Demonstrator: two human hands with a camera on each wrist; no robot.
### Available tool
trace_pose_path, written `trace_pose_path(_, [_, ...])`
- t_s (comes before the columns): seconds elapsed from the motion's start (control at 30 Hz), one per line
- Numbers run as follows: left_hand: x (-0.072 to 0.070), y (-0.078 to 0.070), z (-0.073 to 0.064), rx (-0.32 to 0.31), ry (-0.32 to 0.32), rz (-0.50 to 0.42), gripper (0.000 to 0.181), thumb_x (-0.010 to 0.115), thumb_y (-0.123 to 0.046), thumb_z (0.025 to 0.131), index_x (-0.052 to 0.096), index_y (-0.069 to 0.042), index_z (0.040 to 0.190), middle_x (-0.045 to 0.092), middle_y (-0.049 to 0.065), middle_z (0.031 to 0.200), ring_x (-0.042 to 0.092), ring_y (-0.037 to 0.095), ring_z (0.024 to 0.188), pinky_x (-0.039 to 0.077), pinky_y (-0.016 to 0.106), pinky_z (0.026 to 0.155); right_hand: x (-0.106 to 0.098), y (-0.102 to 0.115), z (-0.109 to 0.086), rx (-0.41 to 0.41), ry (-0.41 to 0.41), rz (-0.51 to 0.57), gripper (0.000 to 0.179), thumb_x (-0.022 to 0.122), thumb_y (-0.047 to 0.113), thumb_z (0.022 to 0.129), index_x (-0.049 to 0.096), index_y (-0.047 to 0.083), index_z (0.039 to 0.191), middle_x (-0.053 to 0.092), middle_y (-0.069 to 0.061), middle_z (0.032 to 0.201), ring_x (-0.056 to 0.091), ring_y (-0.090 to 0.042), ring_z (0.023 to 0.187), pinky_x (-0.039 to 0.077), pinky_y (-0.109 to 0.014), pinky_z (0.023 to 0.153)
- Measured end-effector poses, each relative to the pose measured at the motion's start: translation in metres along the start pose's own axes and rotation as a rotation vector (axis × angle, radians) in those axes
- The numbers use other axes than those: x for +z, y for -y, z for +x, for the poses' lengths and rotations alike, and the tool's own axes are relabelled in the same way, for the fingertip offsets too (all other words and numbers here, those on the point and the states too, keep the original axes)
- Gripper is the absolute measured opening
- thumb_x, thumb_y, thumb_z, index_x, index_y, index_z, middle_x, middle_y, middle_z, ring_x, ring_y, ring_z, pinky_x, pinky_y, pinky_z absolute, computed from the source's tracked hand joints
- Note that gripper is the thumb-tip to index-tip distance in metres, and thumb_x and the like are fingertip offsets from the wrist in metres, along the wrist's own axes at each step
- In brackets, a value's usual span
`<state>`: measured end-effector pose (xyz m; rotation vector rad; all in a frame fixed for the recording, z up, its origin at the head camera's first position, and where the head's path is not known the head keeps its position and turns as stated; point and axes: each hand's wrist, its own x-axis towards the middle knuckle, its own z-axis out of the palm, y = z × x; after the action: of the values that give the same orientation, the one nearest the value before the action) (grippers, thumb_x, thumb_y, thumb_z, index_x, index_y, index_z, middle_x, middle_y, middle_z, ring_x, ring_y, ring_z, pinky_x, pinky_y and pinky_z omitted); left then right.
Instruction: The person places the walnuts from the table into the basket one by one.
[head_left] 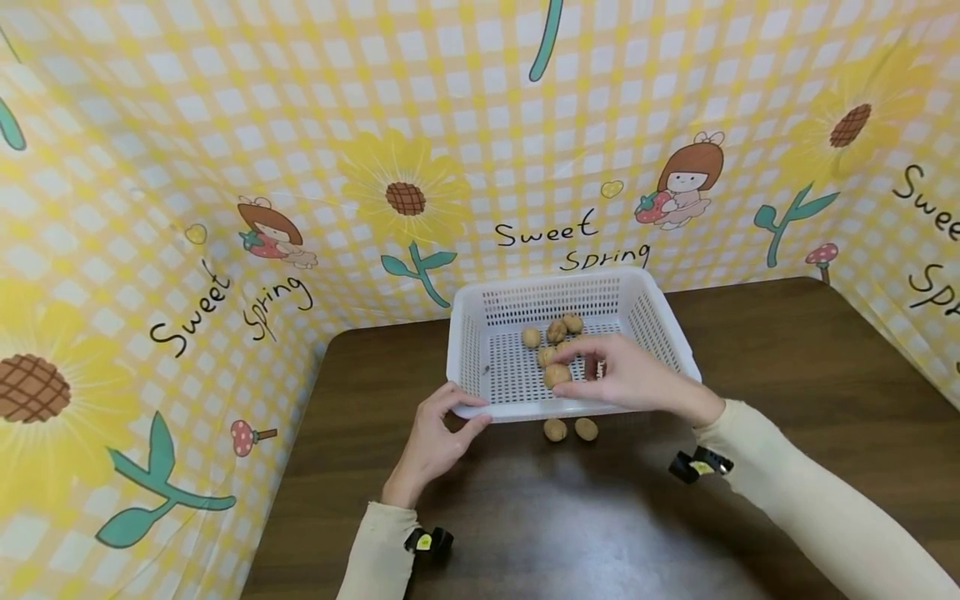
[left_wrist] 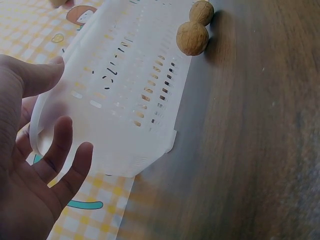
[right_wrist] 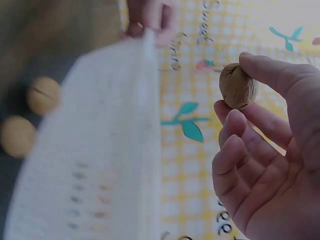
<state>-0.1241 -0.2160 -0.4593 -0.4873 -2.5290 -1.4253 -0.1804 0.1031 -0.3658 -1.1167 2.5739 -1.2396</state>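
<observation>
A white perforated plastic basket [head_left: 525, 410] stands on the table, with several walnuts [head_left: 531, 337] on its floor. My left hand [head_left: 435, 435] grips the rim at the near left corner, thumb in front and fingers over the edge. Between thumb and fingertips, my right hand [head_left: 630, 373] pinches a walnut [right_wrist: 237, 86] over the basket. In the right wrist view this walnut shows above the rim. Two more walnuts, one on the left [head_left: 555, 430] and one on the right [head_left: 587, 429], lie on the table just in front of the basket's near wall.
The dark brown wooden table [head_left: 510, 517] extends to both sides of the basket and in front of it. A yellow checked cloth [head_left: 480, 108] with printed flowers and lettering hangs behind the table and along its sides, close to the basket's far wall.
</observation>
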Motion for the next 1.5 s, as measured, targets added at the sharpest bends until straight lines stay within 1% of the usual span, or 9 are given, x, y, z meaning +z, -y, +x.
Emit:
trace_pose_path(0.13, [0.001, 0.002, 0.001, -0.007, -0.001, 0.001, 0.016, 0.085, -0.016, 0.092, 0.081, -0.020, 0.106, 0.071, -0.004, 0.106, 0.067, 0.015, 0.109, 0.053, 0.028, 0.095, -0.021, 0.000, 0.018, 0.081, -0.017, 0.004, 0.037, 0.084, 0.030, 0.093, 0.077, 0.015, 0.126, 0.075, 0.002, 0.087, 0.058, -0.013, 0.064, 0.043, -0.027, 0.053])
trace_pose_path(0.2, [0.001, 0.002, 0.001, -0.008, 0.001, 0.002, 0.016, 0.084, -0.016, 0.092, 0.081, -0.021, 0.107, 0.071, -0.005, 0.106, 0.067, 0.014, 0.109, 0.053, 0.028, 0.095, -0.029, -0.001, 0.027, 0.122, -0.021, 0.011, 0.041, 0.083, 0.032, 0.094, 0.075, 0.014, 0.131, 0.078, -0.002, 0.105, 0.061, -0.015, 0.069, 0.046, -0.028, 0.057])
trace_pose_path(0.37, [-0.001, 0.002, 0.003, -0.008, -0.001, 0.006, 0.015, 0.085, -0.015, 0.092, 0.082, -0.020, 0.106, 0.071, -0.005, 0.105, 0.067, 0.014, 0.108, 0.053, 0.030, 0.095, -0.039, -0.010, 0.051, 0.124, -0.027, 0.006, 0.048, 0.081, 0.031, 0.096, 0.070, 0.008, 0.137, 0.073, -0.013, 0.134, 0.065, -0.017, 0.075, 0.051, -0.029, 0.067])
trace_pose_path(0.47, [0.000, 0.002, 0.003, -0.018, -0.002, 0.004, 0.015, 0.085, -0.015, 0.092, 0.082, -0.021, 0.105, 0.071, -0.005, 0.105, 0.067, 0.014, 0.108, 0.053, 0.032, 0.095, -0.042, -0.020, 0.063, 0.139, -0.032, -0.012, 0.048, 0.081, 0.032, 0.097, 0.071, 0.009, 0.137, 0.072, -0.014, 0.137, 0.068, -0.023, 0.081, 0.053, -0.034, 0.074])
trace_pose_path(0.67, [0.001, 0.002, 0.001, -0.023, 0.015, -0.004, 0.015, 0.084, -0.017, 0.092, 0.081, -0.022, 0.106, 0.070, -0.006, 0.106, 0.067, 0.014, 0.108, 0.053, 0.033, 0.095, -0.043, -0.051, 0.076, 0.307, -0.074, 0.008, 0.050, 0.077, 0.038, 0.098, 0.069, 0.013, 0.141, 0.068, -0.011, 0.143, 0.065, -0.030, 0.120, 0.053, -0.048, 0.098])
trace_pose_path(0.9, [-0.002, 0.001, 0.000, -0.016, 0.002, -0.004, 0.016, 0.085, -0.016, 0.092, 0.081, -0.022, 0.106, 0.071, -0.005, 0.105, 0.067, 0.014, 0.107, 0.053, 0.031, 0.095, -0.031, -0.090, 0.088, 0.440, -0.065, 0.012, 0.051, 0.075, 0.037, 0.099, 0.066, 0.011, 0.142, 0.064, -0.016, 0.147, 0.068, -0.034, 0.116, 0.057, -0.045, 0.091])
trace_pose_path(1.1, [0.000, 0.000, 0.000, -0.024, 0.010, -0.006, 0.015, 0.085, -0.018, 0.092, 0.081, -0.022, 0.106, 0.071, -0.005, 0.105, 0.067, 0.013, 0.106, 0.055, 0.035, 0.094, -0.019, -0.107, 0.089, 0.493, -0.025, 0.005, 0.047, 0.072, 0.031, 0.102, 0.066, 0.008, 0.142, 0.065, -0.019, 0.146, 0.063, -0.038, 0.128, 0.054, -0.050, 0.100])
trace_pose_path(1.23, [0.001, 0.002, -0.001, -0.011, 0.004, -0.011, 0.015, 0.085, -0.017, 0.092, 0.082, -0.022, 0.106, 0.071, -0.005, 0.104, 0.067, 0.013, 0.104, 0.056, 0.039, 0.091, -0.016, -0.111, 0.087, 0.512, 0.012, -0.024, 0.047, 0.074, 0.031, 0.100, 0.068, 0.006, 0.139, 0.068, -0.019, 0.140, 0.063, -0.036, 0.127, 0.055, -0.050, 0.100])
trace_pose_path(1.5, [0.002, 0.004, 0.000, 0.035, -0.011, -0.008, 0.015, 0.085, -0.017, 0.092, 0.081, -0.022, 0.106, 0.072, -0.006, 0.104, 0.068, 0.012, 0.104, 0.053, 0.027, 0.090, -0.012, -0.123, 0.089, 0.486, 0.110, -0.090, 0.042, 0.079, 0.025, 0.096, 0.072, 0.004, 0.133, 0.072, -0.017, 0.131, 0.066, -0.030, 0.114, 0.056, -0.039, 0.086])
